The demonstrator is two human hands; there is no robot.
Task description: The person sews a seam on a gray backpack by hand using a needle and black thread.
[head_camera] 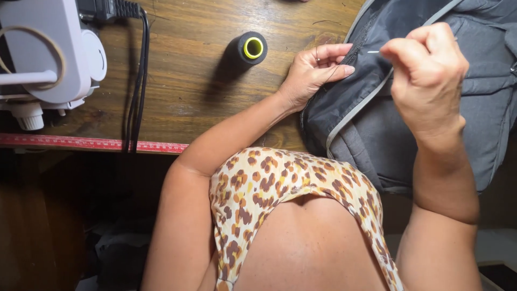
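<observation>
Nearest the camera is the person's own body in a leopard-print top [280, 188], with both forearms reaching up from it toward the worktop [204, 91]. The right hand [428, 70] is raised over a dark grey bag [377, 134] and curled shut, its thumb and forefinger pinched together on a thin needle [373, 52] whose bright tip pokes out to the left of the fingers. The left hand [315, 73] rests at the edge of the bag, fingers closed down on the fabric just beside a dark zip line, the fingertips near the needle's tip but apart from it. A fine thread seems to run across the left hand's fingers, though it is too thin to follow. The bag lies on the right part of the wooden worktop and hangs over its near edge, a pale grey piping strip curving across its panel. Left of the left hand, well apart, a black spool of thread [250, 49] with a yellow-green core stands upright. Farther left sits a white sewing machine [51, 54], with black cables [137, 81] trailing over the worktop's edge, where a red measuring tape [91, 143] is fixed.
</observation>
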